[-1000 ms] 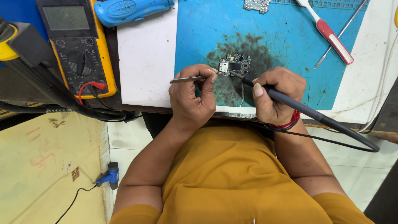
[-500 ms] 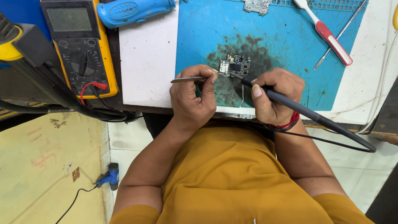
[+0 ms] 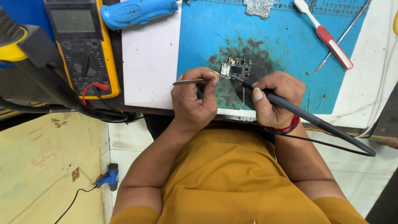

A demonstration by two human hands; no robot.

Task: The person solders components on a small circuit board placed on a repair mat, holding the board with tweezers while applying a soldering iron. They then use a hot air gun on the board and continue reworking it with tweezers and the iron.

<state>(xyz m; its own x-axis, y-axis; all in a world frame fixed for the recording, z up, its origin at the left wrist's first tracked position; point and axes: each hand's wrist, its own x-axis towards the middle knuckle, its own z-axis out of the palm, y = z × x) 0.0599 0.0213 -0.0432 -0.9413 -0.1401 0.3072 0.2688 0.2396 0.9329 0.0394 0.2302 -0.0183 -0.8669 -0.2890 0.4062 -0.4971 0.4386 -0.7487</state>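
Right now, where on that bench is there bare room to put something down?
The white board between the multimeter and the blue mat is bare. Crowded: mat centre, where left hand with tweezers and right hand with soldering iron meet at the circuit board.

The head view has drifted slightly — the yellow multimeter (image 3: pixel 81 45) now sits further right.

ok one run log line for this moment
left hand: grips thin metal tweezers | right hand: black soldering iron tip on small circuit board | blue mat

Probably an electronics repair bench: multimeter (image 3: pixel 81 49), blue mat (image 3: pixel 265 49).
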